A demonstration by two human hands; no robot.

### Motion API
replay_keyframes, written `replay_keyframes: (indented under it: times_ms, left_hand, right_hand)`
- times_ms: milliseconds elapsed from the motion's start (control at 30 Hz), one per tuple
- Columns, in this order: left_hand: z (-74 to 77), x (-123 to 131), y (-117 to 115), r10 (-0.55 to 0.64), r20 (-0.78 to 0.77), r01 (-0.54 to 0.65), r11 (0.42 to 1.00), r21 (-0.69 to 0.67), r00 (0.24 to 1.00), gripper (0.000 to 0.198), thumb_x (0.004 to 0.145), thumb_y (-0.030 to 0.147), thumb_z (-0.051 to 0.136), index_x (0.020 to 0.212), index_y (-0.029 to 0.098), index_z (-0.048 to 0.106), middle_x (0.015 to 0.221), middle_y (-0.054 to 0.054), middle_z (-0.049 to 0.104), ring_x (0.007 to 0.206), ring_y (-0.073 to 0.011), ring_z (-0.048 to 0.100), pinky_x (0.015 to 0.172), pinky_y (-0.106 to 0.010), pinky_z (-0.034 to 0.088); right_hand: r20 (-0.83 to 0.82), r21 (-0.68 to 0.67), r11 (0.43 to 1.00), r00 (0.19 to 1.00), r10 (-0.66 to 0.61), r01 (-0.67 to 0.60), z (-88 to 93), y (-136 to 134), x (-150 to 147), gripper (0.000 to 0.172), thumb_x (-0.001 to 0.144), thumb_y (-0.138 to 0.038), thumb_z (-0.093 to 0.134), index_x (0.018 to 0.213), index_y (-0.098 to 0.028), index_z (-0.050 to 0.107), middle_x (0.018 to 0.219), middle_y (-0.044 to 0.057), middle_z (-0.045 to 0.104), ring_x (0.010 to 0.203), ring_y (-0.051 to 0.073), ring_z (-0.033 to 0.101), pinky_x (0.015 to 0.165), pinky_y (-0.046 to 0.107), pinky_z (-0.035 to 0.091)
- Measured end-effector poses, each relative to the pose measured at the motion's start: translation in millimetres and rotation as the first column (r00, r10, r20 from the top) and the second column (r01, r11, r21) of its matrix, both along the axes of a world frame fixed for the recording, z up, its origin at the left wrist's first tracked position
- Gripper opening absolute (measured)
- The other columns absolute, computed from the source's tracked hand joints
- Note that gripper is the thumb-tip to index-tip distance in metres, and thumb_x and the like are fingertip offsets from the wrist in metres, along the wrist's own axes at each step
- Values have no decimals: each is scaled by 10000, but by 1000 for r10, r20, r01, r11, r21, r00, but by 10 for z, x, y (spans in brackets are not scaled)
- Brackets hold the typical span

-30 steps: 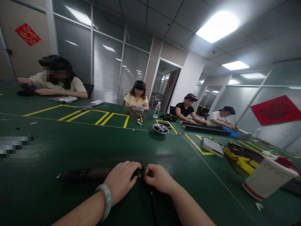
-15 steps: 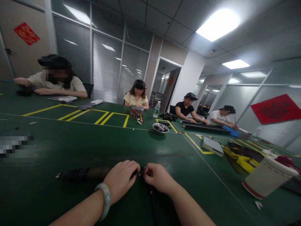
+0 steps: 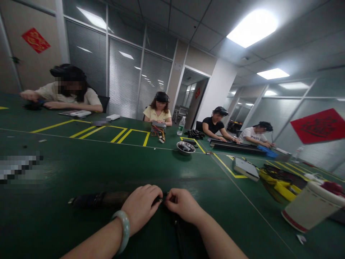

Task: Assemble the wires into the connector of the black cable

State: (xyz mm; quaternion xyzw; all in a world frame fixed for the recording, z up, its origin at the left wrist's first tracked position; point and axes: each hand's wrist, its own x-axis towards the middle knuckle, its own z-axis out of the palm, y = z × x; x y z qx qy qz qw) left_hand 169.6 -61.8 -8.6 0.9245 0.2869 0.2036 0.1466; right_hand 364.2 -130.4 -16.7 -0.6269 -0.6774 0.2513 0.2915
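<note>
A long dark cylindrical object (image 3: pixel 99 199) with a brownish middle and a small metal tip at its left end lies on the green table (image 3: pixel 129 165). Its right end runs behind my left hand (image 3: pixel 142 203), which wears a pale green bangle (image 3: pixel 125 230). The fingers of that hand are closed round a dark piece whose small shiny end (image 3: pixel 161 200) sticks out toward the right. Close beside it, my right hand (image 3: pixel 184 205) has thumb and forefinger pinched together; what they hold is too dark and small to name. A thin black cord-like strip (image 3: pixel 178 233) runs down below the right hand.
A metal bowl (image 3: pixel 185 148) of dark parts stands ahead, near a water bottle (image 3: pixel 181 126). To the right are a white bucket (image 3: pixel 309 207), a yellow bag (image 3: pixel 285 190) and a grey box (image 3: pixel 246 169). Several people sit across the table.
The view has shifted slightly. The shiny end at my left fingers shows more plainly, and a small gap separates it from my right fingertips. Both hands have stayed nearly in place.
</note>
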Motion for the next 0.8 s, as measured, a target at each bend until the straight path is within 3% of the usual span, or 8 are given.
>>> replay_keyframes:
  times_ms: [133,333,533,633,800]
  left_hand:
    - [-3,0,5,-35,-5,35,999,17,999,189,843,197,484,965,268,609,1002,11,629,934,-189,553,818,-332,389]
    - [-48,21,27,14,-12,-14,1000,26,1000,176,839,233,513,991,257,599,984,-4,630,924,-197,560,811,-335,395]
    - [-24,3,14,-54,-11,54,997,56,999,218,847,204,495,1014,287,609,1056,9,628,989,-194,550,862,-342,388]
    - [-23,-2,7,-8,-10,9,999,31,1000,260,840,219,509,1082,284,577,1035,-2,626,958,-195,557,845,-343,400]
    - [-3,0,1,-13,-24,14,999,32,1000,179,838,210,493,978,261,592,997,2,623,935,-190,555,824,-337,402]
  right_hand:
    - [1,-16,1000,1000,-4,4,14,-2,-14,86,800,-244,617,833,-180,664,726,-23,635,641,100,546,566,180,372]
    - [33,-16,1000,999,-16,17,8,-3,-12,90,800,-257,623,827,-184,667,714,-24,631,626,97,545,556,182,360]
    - [40,-6,1000,999,-23,24,3,0,-13,91,803,-273,623,819,-189,656,706,-33,630,618,91,542,553,180,360]
    - [34,-14,1000,999,-22,22,4,2,-15,93,802,-276,624,818,-188,654,715,-30,634,626,92,548,550,179,361]
    - [35,-24,999,999,-26,27,18,-7,-22,93,808,-269,618,817,-184,655,709,-27,633,618,90,544,549,179,359]
